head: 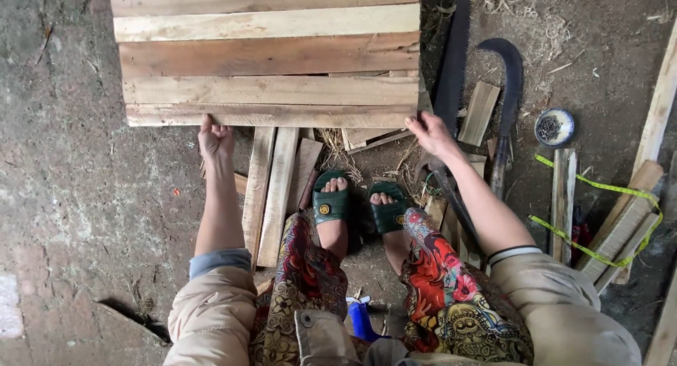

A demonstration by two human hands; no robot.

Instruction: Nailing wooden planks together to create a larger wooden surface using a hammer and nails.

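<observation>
Here, wooden panel (pixel 268 56) near edge gripped: left hand (pixel 216 139), right hand (pixel 430 132).

A slatted wooden panel (pixel 268 56) lies on the ground (pixel 63 161) ahead of the person's feet (pixel 360 207), with loose planks (pixel 278 183) between. To its right lie a saw (pixel 451 63) and a curved blade (pixel 509 98), then a small bowl (pixel 553 127); a measuring tape (pixel 599 190) drapes over boards (pixel 620 225) far right.

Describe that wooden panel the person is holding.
The panel is made of five rough, pale and reddish planks laid side by side, running crosswise. It lies flat on the ground ahead of the feet, over loose slats. The left hand and right hand grip its near edge at the corners.
</observation>
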